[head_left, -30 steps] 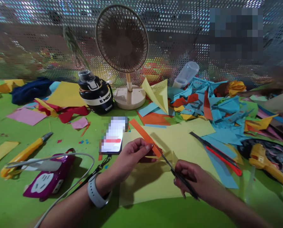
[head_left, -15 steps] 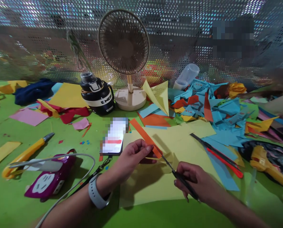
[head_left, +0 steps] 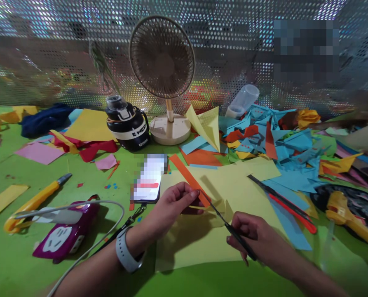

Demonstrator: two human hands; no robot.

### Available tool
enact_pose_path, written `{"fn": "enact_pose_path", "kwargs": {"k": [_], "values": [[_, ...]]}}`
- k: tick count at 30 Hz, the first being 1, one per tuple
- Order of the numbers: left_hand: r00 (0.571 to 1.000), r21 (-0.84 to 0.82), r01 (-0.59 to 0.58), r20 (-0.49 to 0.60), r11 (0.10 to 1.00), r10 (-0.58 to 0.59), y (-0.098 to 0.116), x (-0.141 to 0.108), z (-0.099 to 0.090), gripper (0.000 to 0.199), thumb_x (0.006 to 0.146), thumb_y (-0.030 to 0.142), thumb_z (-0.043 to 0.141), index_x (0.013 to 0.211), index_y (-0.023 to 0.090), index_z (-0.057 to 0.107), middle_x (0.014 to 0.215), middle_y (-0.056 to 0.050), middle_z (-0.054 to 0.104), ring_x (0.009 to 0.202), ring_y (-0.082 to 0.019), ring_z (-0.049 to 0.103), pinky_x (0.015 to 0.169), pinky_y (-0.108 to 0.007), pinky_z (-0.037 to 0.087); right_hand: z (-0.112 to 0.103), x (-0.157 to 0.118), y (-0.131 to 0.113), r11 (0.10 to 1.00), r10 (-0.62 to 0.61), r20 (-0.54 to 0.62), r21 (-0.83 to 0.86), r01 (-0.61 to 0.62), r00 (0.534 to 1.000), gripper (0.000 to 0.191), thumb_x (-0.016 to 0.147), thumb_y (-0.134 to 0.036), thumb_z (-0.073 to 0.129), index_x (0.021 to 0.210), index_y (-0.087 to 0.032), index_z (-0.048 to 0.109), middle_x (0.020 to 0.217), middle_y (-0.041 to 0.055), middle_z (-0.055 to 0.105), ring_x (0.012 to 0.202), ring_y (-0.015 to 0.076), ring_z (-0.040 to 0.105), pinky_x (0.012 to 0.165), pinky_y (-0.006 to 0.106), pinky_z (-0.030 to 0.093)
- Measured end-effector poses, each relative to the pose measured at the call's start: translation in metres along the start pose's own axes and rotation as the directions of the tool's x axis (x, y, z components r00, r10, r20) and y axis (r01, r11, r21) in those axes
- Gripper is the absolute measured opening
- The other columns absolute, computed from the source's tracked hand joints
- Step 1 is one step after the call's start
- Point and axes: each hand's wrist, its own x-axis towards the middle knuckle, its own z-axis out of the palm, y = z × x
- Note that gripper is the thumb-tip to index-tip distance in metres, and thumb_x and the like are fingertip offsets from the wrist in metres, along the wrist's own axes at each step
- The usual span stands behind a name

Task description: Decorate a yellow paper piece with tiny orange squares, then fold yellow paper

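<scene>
My left hand (head_left: pixel 180 200), thumb against fingers, pinches an orange paper strip (head_left: pixel 185 173) that slants up to the left. A thin yellow strip shows below those fingers. My right hand (head_left: pixel 253 233) is closed on a pair of black-handled scissors (head_left: pixel 241 240), seen almost edge-on. The scissors' thin metal blades meet the lower right end of the orange strip; whether they are parted I cannot make out. Under both hands lies a large sheet of pale yellow paper (head_left: pixel 199 251).
A lit phone (head_left: pixel 148 177) lies beyond my left wrist. Behind stand a black bottle (head_left: pixel 130 126) and a fan (head_left: pixel 169 130). To the left are a yellow cutter (head_left: pixel 38 200) and a purple device (head_left: pixel 68 233) with a cable. Blue scraps (head_left: pixel 291 144) and a red-black cutter (head_left: pixel 291 208) lie right.
The view has shifted very slightly. Both hands, the strip and the scissors keep nearly the same positions.
</scene>
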Motion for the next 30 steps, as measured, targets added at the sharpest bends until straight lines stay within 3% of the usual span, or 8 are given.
{"fn": "enact_pose_path", "kwargs": {"k": [10,15,30], "values": [[0.996,0.005,-0.022,0.084,1.000,0.021,-0.0035,-0.0022,0.0026,0.022,0.080,0.030,0.069,0.075,0.014,0.055,0.075,-0.002,0.067,0.072,-0.014,0.066,0.068,-0.031,0.059,0.0024,0.0036,0.0027,0.999,-0.027,0.016,0.020,0.027,1.000,0.039,0.069,-0.044,0.074,0.068,-0.020,0.043,0.055,-0.0078,0.049,0.051,0.0058,0.048,0.047,0.016,0.044],[0.992,0.010,-0.029,0.120,1.000,0.028,-0.0046,-0.0027,0.0014,0.018,0.084,0.028,0.065,0.077,0.014,0.055,0.077,-0.003,0.068,0.075,-0.014,0.067,0.069,-0.031,0.059,0.0019,0.0021,0.0001,1.000,-0.010,0.033,0.027,0.009,0.999,0.041,0.066,-0.043,0.077,0.067,-0.020,0.043,0.054,-0.0087,0.048,0.049,0.0049,0.046,0.045,0.014,0.041],[0.981,0.078,-0.007,0.193,0.997,-0.009,-0.0033,-0.0060,0.0016,0.018,0.085,0.029,0.063,0.078,0.014,0.055,0.080,-0.005,0.068,0.069,-0.012,0.065,0.067,-0.028,0.057,0.0012,0.0011,-0.0005,0.999,-0.023,0.041,0.031,0.022,0.999,0.038,0.068,-0.042,0.074,0.067,-0.019,0.044,0.055,-0.0080,0.049,0.050,0.0052,0.049,0.047,0.016,0.045]]}}
